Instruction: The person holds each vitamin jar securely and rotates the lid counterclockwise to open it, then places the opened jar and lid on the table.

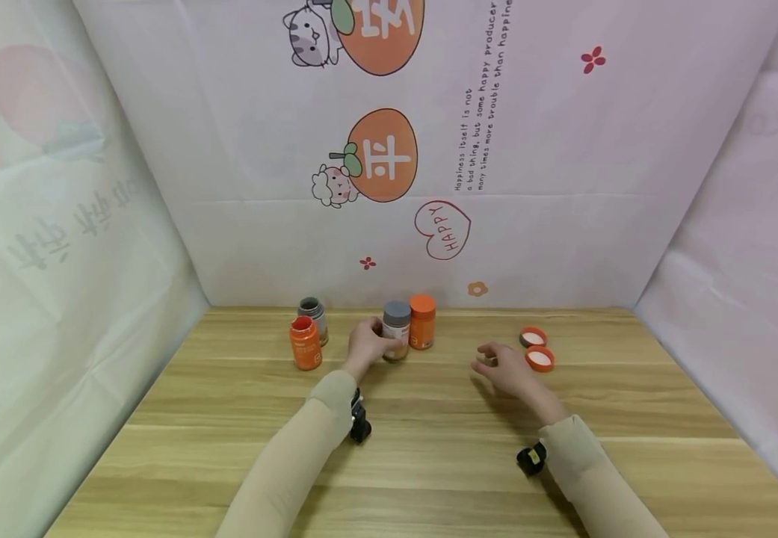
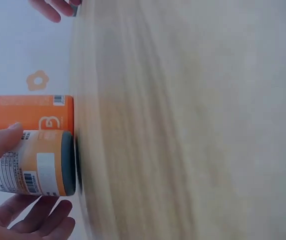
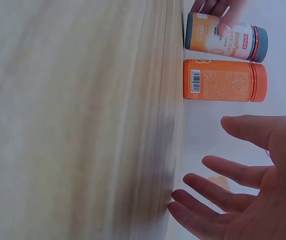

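Grey-capped jar (image 1: 395,327) is in the grasp of the left hand (image 1: 367,347), thumb on one side of its label and fingers on the other, near the middle of the table's back edge. It leans slightly in the right wrist view; whether its base touches the table (image 1: 429,463) I cannot tell. Just beside it, to the right, an orange jar (image 1: 422,327) stands upright with its lid on, a narrow gap between the two.

Further right, the right hand (image 1: 506,370) is released, fingers apart and holding nothing. Just beyond that hand, towards the back right corner, lie two caps with their white insides up: a grey one with an orange rim (image 1: 533,338) and an orange one (image 1: 539,359) nearer the front edge.

Towards the back left corner stand two lidless jars, an orange open jar (image 1: 306,347) in front of a grey open jar (image 1: 312,312). A printed white sheet (image 1: 530,187) rises behind the back edge.
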`<action>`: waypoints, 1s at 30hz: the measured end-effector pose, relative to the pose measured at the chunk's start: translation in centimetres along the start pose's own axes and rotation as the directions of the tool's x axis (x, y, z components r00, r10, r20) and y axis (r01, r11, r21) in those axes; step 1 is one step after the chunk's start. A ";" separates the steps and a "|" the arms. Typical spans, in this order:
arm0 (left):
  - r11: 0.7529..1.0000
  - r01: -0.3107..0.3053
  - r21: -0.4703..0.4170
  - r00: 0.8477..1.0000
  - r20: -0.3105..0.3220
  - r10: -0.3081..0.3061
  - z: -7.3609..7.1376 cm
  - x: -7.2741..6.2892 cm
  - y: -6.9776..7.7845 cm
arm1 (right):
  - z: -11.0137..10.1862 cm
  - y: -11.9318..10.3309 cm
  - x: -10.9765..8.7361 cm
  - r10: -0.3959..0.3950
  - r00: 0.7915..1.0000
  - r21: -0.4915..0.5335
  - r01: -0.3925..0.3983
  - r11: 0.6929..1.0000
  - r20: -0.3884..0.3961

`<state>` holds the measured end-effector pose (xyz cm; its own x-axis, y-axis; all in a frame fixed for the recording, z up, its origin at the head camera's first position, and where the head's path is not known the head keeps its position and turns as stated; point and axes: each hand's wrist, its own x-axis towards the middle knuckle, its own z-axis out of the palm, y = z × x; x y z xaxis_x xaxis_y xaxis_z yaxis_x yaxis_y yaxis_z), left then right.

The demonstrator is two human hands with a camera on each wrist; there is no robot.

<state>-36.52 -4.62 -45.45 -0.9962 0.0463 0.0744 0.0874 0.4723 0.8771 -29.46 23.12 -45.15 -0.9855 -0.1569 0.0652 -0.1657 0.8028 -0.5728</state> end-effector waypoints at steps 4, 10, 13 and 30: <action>1.000 -0.009 0.003 1.000 -0.003 0.009 -0.1 -0.5 0.0 | 0.0 -0.1 -0.2 0.016 1.000 0.012 -0.016 1.000 0.006; 0.999 -0.037 0.024 0.999 -0.012 0.037 -0.2 -1.1 0.2 | 0.0 -0.6 -0.3 0.015 1.000 0.017 -0.015 1.000 0.004; 0.998 -0.055 0.036 0.998 -0.005 0.055 -0.3 -1.5 0.2 | 0.0 -0.8 -0.4 0.023 1.000 0.024 -0.023 0.999 -0.002; 0.993 -0.110 0.046 0.994 0.015 0.110 -0.6 -3.5 0.9 | 0.3 -1.5 -0.8 -0.026 0.998 0.040 0.028 0.999 -0.049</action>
<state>-32.91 -4.87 -44.66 -0.9803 0.1113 0.1631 0.1971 0.5044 0.8407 -28.43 21.87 -44.57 -0.9814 -0.1497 0.1199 -0.1918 0.7746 -0.6027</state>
